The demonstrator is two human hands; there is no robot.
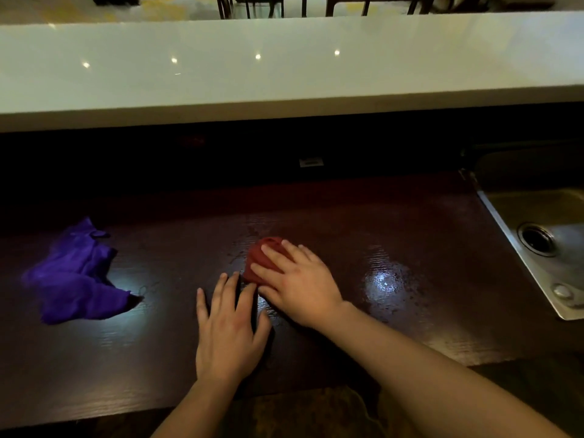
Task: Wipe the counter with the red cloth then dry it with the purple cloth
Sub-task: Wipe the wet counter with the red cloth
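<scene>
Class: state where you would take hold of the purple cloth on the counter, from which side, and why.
Pinch the raised folds near the middle of the purple cloth, coming from above. It lies crumpled on the counter, so its flat edges probably give little to catch.

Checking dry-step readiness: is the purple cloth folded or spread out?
Not folded. The purple cloth lies crumpled and loosely spread in wrinkled lumps on the counter, with nothing touching it.
</scene>
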